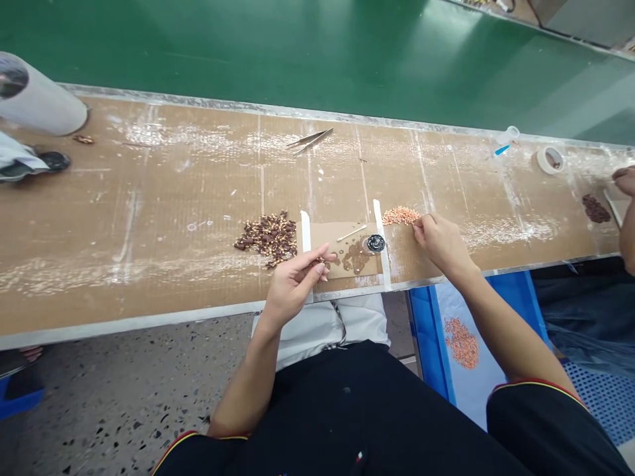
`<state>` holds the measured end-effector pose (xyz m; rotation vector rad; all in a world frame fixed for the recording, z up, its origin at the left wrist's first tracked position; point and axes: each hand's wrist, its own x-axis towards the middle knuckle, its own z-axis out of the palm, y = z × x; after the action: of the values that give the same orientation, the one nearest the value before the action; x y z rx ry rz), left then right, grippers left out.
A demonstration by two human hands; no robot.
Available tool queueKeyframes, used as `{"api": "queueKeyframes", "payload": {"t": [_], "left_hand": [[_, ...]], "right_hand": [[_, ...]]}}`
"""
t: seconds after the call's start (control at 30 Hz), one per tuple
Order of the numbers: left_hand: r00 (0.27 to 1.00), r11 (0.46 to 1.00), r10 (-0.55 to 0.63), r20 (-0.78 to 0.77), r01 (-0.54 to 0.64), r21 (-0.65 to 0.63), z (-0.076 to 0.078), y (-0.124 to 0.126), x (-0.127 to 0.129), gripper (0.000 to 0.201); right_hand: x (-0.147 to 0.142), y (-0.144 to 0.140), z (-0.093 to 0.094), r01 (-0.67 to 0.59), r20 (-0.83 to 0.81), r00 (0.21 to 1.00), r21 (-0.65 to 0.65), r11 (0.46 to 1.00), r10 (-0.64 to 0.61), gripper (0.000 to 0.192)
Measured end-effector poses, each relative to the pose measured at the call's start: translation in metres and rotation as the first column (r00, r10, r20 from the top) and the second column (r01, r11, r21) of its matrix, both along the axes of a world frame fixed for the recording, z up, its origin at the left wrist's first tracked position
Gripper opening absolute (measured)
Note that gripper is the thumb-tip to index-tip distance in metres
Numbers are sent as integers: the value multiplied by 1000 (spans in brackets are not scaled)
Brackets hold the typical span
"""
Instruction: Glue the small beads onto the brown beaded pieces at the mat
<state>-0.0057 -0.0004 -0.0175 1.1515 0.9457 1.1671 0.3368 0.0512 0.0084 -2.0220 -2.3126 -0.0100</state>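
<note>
My left hand (294,281) is closed in a pinch over the left part of a taped-down card (322,233); whatever small piece is in its fingertips is too small to name. Left of it lies a pile of small dark brown and gold pieces (270,237). My right hand (442,243) pinches at the right edge of a heap of tiny orange pieces (399,215), and its fingertips hide what they grip. Between the hands, a small round pot with black, shiny contents (376,243) stands on the card near a cotton swab (353,233). Brown stains mark the card.
Tweezers (311,141) lie farther back. A white cylinder (42,96) is at the far left. To the right are a tape roll (550,160), a blue-tipped item (502,150) and another person's hand (626,180). A blue tray (427,330) holding orange pieces sits below the table edge.
</note>
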Motion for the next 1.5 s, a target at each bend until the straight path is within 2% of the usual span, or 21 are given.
{"api": "queueKeyframes", "payload": {"t": [0.27,0.63,0.9,1.03,1.23,1.5], "left_hand": [[1000,1000,14,-15,-14,-2,3,-1,0,37],[1000,1000,16,17,-16,9,2,-1,1,34],[1000,1000,27,1,-27,-6,2,-1,1,36],[1000,1000,20,11,-20,0,3,-2,1,36],[1000,1000,21,0,-21,2,3,-1,1,36],[999,999,33,8,-33,7,3,-1,2,35]], "right_hand": [[1,-1,0,57,-126,990,9,998,-56,15],[-3,8,2,47,-24,999,-8,999,-48,12],[4,-2,14,97,-258,959,-102,990,-121,10],[8,-4,16,124,-309,938,-133,983,-160,9],[12,-4,19,148,-287,938,-171,974,-193,9],[18,-4,20,93,-264,955,-169,981,-136,13]]}}
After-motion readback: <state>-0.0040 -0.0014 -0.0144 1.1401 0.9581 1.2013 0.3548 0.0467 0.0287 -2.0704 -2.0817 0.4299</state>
